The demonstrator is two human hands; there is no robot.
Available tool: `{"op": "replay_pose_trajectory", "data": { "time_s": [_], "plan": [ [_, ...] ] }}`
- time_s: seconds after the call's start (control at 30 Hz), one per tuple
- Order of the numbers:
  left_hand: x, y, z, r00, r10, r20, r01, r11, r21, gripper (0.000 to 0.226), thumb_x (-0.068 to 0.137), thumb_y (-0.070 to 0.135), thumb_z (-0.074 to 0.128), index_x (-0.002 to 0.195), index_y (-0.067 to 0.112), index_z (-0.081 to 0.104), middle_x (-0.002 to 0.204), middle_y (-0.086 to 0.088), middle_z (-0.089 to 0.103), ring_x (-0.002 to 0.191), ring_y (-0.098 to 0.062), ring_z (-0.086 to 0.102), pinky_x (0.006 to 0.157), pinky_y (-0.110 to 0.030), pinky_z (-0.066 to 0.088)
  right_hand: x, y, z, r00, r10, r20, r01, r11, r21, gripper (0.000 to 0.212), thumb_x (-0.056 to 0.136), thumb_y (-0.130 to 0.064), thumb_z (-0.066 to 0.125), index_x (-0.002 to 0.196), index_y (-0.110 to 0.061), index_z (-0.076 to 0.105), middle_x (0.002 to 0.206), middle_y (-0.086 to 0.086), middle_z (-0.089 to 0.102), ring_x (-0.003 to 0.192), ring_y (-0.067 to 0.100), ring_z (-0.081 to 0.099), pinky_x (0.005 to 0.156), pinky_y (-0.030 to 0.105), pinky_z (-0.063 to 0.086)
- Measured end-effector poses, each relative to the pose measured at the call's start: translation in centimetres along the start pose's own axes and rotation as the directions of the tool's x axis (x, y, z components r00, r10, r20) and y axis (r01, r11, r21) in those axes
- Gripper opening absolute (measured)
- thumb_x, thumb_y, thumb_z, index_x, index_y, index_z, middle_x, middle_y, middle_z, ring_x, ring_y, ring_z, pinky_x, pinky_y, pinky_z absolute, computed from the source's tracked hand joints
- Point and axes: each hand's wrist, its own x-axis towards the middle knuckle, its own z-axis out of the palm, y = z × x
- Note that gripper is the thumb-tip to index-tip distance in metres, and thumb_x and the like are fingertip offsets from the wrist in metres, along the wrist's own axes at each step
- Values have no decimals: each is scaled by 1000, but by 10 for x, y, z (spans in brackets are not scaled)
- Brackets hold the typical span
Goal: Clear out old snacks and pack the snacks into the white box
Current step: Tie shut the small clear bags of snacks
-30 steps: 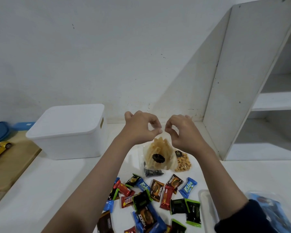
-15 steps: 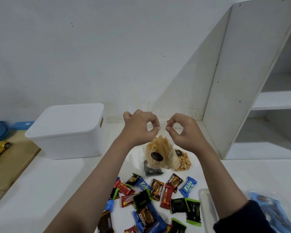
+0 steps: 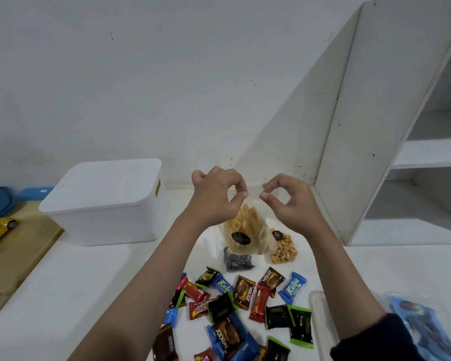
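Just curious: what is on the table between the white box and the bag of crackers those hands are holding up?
In the head view, only the left forearm crosses between the white box and the cracker bag; the table there looks bare.

1. Both arms reached forward and upward from the lower edge of the view, forearms bare, converging toward the middle.
2. The left hand (image 3: 216, 196) was raised, its thumb and forefinger pinched together in a ring, the other fingers (image 3: 220, 171) curled above.
3. The right hand (image 3: 290, 204) mirrored it just beside, thumb and forefinger also pinched, tips facing the left hand's.
4. A dark sleeve (image 3: 375, 340) covered the right upper arm.
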Motion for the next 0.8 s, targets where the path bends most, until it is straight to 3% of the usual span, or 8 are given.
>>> {"op": "replay_pose_trajectory", "data": {
  "time_s": [0.27,0.5,0.7,0.8],
  "plan": [
    [1,5,3,999,-9,52,10,1000,-13,10,82,37,62,73,34,57,82,19,63,95,-1,46,79,-29,13,-1,2,5,999,-48,3,48,996,71,11,78,-14,73,74,-20,65,79,-7,67,83,6,63,80,15,44],
    [2,3,6,999,28,18,-27,999,-19,14,83,30,63,73,34,54,80,19,60,93,-3,47,81,-31,15,-1,7,6,995,93,-24,-81,951,299,7,77,-21,76,74,-19,70,80,-2,72,88,18,68,90,41,52],
    [2,-1,6,997,-62,45,64,997,-47,11,84,42,64,75,37,62,87,19,65,97,1,47,81,-29,14,-1,11,3,993,99,-58,-84,971,225,14,77,-19,75,67,-19,65,72,-15,70,74,5,64,76,30,48],
    [0,-11,-1,992,-120,46,124,989,-79,12,83,37,67,73,38,61,84,22,64,96,4,49,83,-29,15,0,17,-7,984,151,-96,-114,941,320,14,77,-14,75,66,-21,68,69,-10,71,74,10,66,77,33,53]
  ]
}}
